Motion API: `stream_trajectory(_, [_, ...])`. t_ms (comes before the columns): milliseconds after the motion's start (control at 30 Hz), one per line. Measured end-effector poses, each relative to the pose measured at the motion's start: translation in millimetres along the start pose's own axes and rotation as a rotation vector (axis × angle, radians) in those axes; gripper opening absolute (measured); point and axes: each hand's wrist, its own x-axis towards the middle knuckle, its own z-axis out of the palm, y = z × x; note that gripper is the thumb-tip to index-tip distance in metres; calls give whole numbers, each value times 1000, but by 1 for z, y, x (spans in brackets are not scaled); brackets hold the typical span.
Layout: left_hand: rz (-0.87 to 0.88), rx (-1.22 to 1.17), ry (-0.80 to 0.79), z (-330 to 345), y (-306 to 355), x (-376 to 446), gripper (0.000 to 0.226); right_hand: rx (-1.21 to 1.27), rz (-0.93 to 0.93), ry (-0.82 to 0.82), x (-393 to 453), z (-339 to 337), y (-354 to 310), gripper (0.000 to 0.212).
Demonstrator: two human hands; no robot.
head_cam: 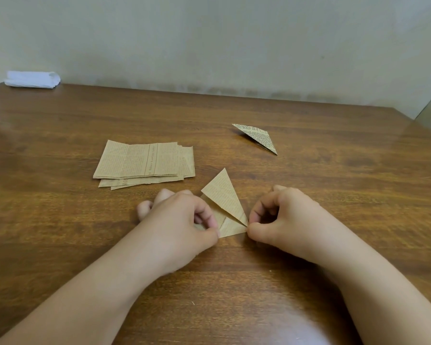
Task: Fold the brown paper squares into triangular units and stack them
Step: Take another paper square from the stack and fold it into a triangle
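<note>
We see left hand [184, 220] and right hand [281, 215] both pinching the half-folded paper [224, 195], just right of the paper stack [139, 163].

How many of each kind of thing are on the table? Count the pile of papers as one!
Pile of unfolded brown paper squares: 1
Finished folded triangle: 1
Paper being folded, pinched by the left hand and right hand: 1
Folded white cloth: 1
Total: 4

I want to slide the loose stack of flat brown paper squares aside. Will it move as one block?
Probably not: the stack of flat brown paper squares is already fanned, so sheets likely shear apart. It looks thin and light, and probably floppy if lifted by one edge.
</note>
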Motion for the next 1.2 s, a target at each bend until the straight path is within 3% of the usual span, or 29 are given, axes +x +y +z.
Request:
stream_trajectory(400, [1,4,-46,-3,0,0,16,21,-16,-29,1,-3,5,7])
stream_trajectory(600, [40,-33,-73,-8,-3,-1,11,62,-294,-27,1,-6,14,16])
stream_trajectory(700, [30,-95,-64,-14,-5,-1,7,-44,-427,-50,6,-2,19,18])
stream_trajectory(833, [58,-192,40,-23,-10,5,31,-172,-513,-12,12,0,23,20])
stream_trajectory(967, [235,23,-61,-26,-13,8,57,-361,-661,74,10,2,20,29])
stream_trajectory(1200, [318,110,-117,-26,-21,10,30,-492,-676,110,10,5,21,39])
